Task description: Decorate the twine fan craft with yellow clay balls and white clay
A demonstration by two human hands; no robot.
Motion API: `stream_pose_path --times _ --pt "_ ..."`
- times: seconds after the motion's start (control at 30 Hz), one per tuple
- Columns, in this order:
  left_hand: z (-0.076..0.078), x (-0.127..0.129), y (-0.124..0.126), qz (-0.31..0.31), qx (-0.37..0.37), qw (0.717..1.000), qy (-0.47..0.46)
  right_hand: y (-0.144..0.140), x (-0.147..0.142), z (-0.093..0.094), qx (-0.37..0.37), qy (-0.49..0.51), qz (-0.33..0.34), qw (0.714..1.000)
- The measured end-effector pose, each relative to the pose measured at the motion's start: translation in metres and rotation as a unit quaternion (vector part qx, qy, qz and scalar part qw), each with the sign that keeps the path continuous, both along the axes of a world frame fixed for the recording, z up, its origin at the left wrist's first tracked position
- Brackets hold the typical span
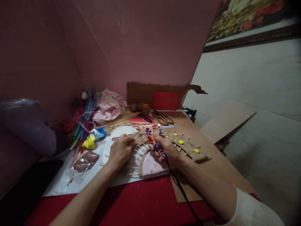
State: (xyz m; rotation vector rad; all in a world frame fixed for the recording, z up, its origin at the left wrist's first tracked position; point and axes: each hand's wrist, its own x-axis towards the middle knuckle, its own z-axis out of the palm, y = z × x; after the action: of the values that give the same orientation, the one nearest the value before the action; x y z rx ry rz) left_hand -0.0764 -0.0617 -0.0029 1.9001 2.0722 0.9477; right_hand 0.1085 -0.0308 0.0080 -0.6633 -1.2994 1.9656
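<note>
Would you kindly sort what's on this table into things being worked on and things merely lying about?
In hand:
left hand on the woven jute-and-stick piece
right hand gripping the patterned glue gun

Lying about:
scissors
pipe cleaners
red card
pink cloth

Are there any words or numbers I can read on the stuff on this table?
None can be read.
The patterned glue gun in the right hand shows only purple and red flower prints.
The blue and yellow plastic packets are too blurred to tell any print.
The left hand rests on the jute-wound stick fan, which bears no letters.
</note>
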Motion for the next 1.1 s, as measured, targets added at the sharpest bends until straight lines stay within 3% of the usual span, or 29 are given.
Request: stream_pose_path --times 0.23,0.5,0.7,1.1 --pt "-0.004 -0.004 0.002 -0.001 0.011 1.0 -0.02 -0.001 0.0 0.0 0.004 0.012 -0.003 1.0" --pt "-0.001 0.0 0.0 0.002 0.003 1.0 0.02 -0.002 -0.001 0.001 0.016 0.011 -0.005 1.0" --pt "-0.003 -0.003 0.001 0.01 0.041 0.999 -0.023 -0.002 -0.001 0.0 0.012 0.012 -0.003 1.0" --pt "0.005 0.015 -0.006 0.086 -0.025 0.987 0.137 -0.001 -0.001 -0.004 0.023 0.004 -0.011 1.0"
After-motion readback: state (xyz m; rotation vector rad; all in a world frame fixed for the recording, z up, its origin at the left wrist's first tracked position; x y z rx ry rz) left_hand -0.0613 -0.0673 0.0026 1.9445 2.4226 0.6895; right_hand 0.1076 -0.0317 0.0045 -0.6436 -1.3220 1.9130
